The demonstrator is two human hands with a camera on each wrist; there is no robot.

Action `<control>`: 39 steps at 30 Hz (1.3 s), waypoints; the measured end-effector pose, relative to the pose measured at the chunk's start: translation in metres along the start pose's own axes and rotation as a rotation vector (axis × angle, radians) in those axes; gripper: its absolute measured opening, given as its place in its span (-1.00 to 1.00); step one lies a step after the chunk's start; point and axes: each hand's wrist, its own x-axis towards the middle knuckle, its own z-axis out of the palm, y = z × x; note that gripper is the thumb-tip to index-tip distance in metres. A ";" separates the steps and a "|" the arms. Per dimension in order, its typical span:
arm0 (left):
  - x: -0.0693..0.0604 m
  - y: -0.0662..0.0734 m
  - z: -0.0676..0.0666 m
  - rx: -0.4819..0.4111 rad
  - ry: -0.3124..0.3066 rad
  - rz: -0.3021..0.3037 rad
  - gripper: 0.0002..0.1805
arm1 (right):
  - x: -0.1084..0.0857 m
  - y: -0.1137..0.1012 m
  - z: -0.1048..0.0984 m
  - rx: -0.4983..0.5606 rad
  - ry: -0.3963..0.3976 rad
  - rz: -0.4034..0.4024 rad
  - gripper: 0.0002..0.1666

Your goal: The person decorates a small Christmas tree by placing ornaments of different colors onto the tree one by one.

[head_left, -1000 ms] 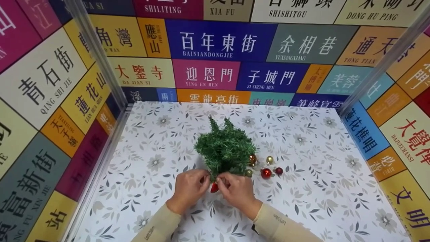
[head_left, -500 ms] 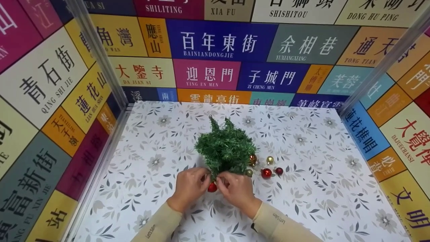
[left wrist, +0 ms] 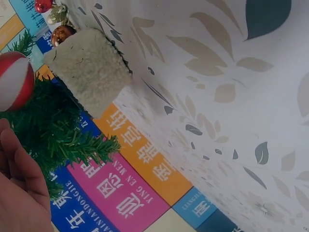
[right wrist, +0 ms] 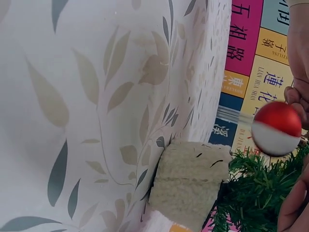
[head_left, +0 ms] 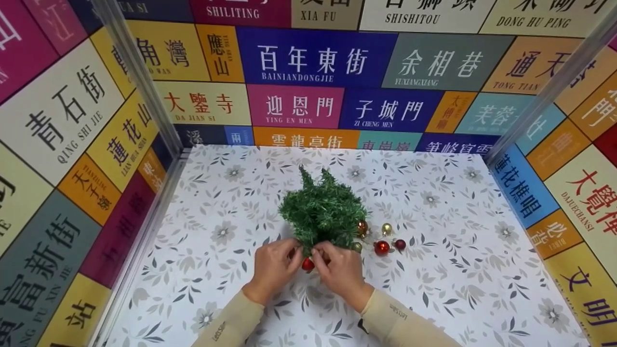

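Head: left hand (head_left: 273, 265) and right hand (head_left: 341, 267) pinch at the bauble (head_left: 307, 264)'s top, fingertips partly hidden; bauble at the tree (head_left: 322, 209)'s near side, other baubles (head_left: 382, 247) lying to its right | Left wrist: bauble red-and-white, near fingers; fleecy base (left wrist: 91, 72) beyond | Right wrist: bauble beside green branches (right wrist: 258, 186), near both hands' fingers.

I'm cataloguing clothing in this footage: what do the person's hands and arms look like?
The left hand and right hand are ungloved. The left sleeve and right sleeve are beige, close-fitting and reach the wrists. Each bears dark lettering, too small to read surely.
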 end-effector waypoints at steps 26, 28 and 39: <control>0.008 0.004 -0.007 -0.097 -0.058 -0.116 -0.79 | 0.005 0.001 0.002 -0.057 0.036 -0.026 -0.97; 0.009 0.003 -0.007 -0.099 -0.064 -0.145 -0.75 | 0.006 0.001 0.003 -0.053 0.036 -0.022 -0.98; 0.003 0.003 -0.002 -0.019 -0.101 -0.137 -0.75 | 0.005 0.003 0.003 -0.072 0.050 -0.025 -0.97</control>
